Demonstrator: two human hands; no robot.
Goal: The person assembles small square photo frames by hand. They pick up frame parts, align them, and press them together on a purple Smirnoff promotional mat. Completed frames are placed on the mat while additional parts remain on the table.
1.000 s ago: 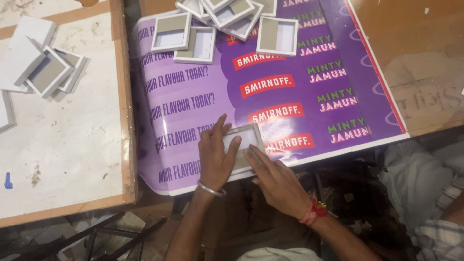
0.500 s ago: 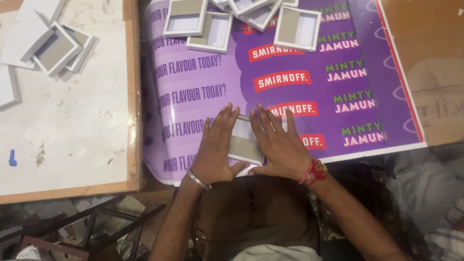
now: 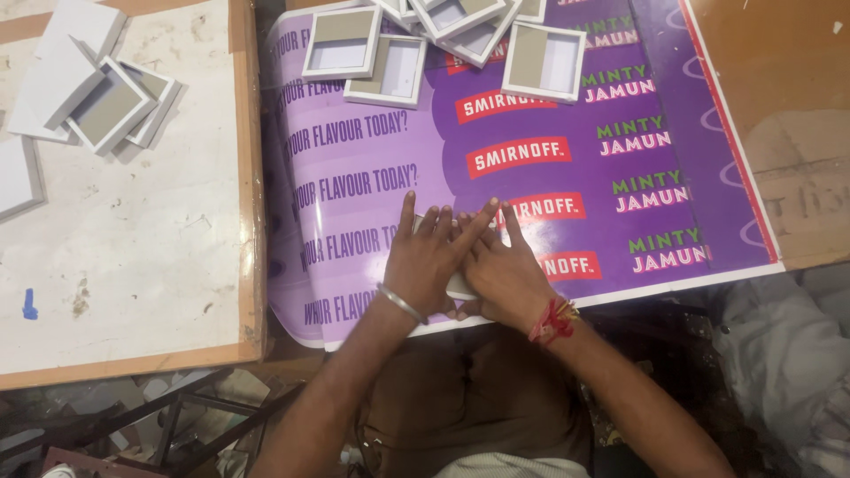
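Note:
Both my hands lie flat, fingers overlapping, on a small white box tray (image 3: pixel 459 285) near the front edge of a purple printed sheet (image 3: pixel 567 177). My left hand (image 3: pixel 425 261), with a metal bangle on its wrist, covers the tray's left part. My right hand (image 3: pixel 500 265), with a red thread on its wrist, covers its right part. Only a sliver of the tray's white edge shows under the palms. Farther back on the sheet lie several finished white trays with grey insides (image 3: pixel 542 62).
To the left stands a stained white board with a wooden rim (image 3: pixel 115 230), bearing more white trays (image 3: pixel 102 97) at its far corner. A bare brown board (image 3: pixel 779 106) lies under the sheet at right. Dark frame pieces and scraps lie below the boards.
My hands have slid together over the tray. A second ago it showed between them. Now they overlap and hide nearly all of it.

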